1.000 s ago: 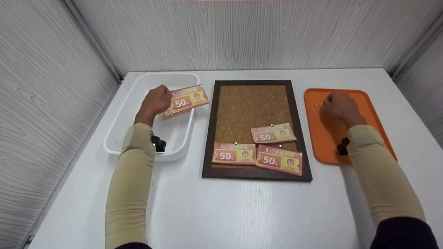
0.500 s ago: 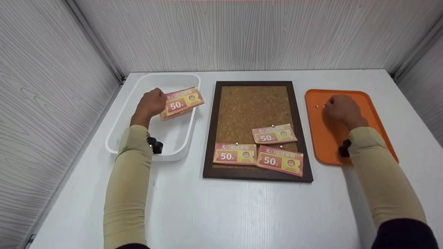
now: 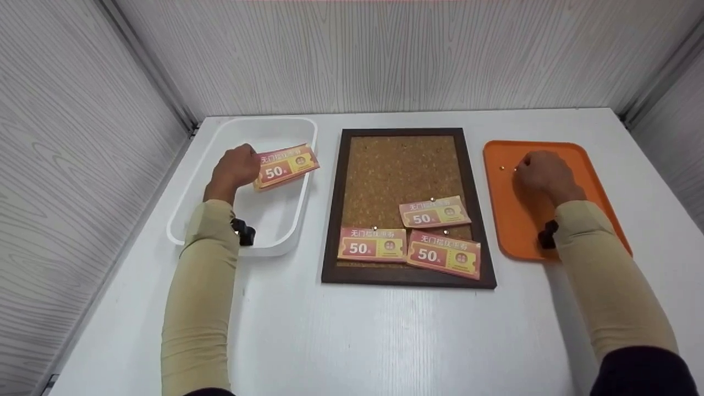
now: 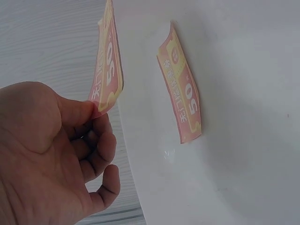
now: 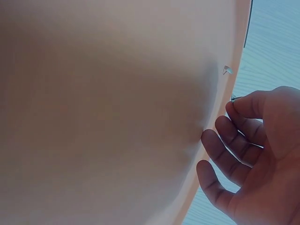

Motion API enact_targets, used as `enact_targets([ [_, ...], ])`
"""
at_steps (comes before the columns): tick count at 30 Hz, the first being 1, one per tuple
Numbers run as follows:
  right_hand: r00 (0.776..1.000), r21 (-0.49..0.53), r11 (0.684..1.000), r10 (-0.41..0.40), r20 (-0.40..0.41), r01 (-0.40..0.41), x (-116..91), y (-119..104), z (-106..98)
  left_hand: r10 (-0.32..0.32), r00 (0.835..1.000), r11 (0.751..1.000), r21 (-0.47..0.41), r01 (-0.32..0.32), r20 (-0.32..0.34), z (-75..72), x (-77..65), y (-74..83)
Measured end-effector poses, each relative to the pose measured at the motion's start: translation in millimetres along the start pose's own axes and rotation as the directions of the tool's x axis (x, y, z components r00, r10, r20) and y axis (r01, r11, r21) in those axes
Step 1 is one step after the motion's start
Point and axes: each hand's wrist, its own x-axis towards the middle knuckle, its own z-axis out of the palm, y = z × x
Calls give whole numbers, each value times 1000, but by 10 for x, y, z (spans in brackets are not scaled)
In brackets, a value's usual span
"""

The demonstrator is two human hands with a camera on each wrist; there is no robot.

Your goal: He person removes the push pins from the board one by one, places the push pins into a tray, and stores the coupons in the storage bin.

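Note:
My left hand [image 3: 237,166] pinches a red and yellow coupon [image 4: 108,65] by one end between thumb and index finger, above the white bin [image 3: 269,225]. A second coupon [image 4: 180,89] lies in the bin, mostly hidden under the held one in the head view. My right hand [image 3: 544,171] is over the orange tray [image 3: 506,231], thumb and index finger pinching a small metal thumbtack [image 5: 235,99]. Another thumbtack [image 5: 227,70] lies on the tray by the fingertips. The right hand's other fingers are loosely curled.
Between the containers lies a framed corkboard [image 3: 401,165]. On its lower half are three coupons, an upper one [image 3: 434,212], a lower left one [image 3: 372,245] and a lower right one [image 3: 444,255], each with a tack at its top edge. Panels surround the white table [image 3: 352,335].
My left hand has moved left and slightly toward me with the coupon, bringing it more over the one in the bin. The right hand stays nearly still over the tray.

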Motion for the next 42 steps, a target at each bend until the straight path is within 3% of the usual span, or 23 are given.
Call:
enact_targets([
  [4,1000,-2,1000,-3,-10,3,-11,-5,8,19,1000,1000,18,-19,-6,-8,-28,-58],
  [9,1000,-7,1000,8,21,-7,-12,-18,-16,-15,1000,999,48,15,-3,-30,-23,-86],
  [23,997,-22,999,33,63,-32,-42,-28,-7,-61,995,994,94,54,74,-61,-13,-188],
  [27,997,-28,999,36,67,-35,-44,-32,-18,-91,992,991,102,82,91,-61,-6,-186],
  [34,996,-51,999,23,84,-19,-22,-7,-22,-73,993,990,126,62,89,-76,-28,-161],
  [42,995,-52,998,41,91,-36,-15,-14,-20,-96,988,986,147,77,124,-87,-24,-162],
])
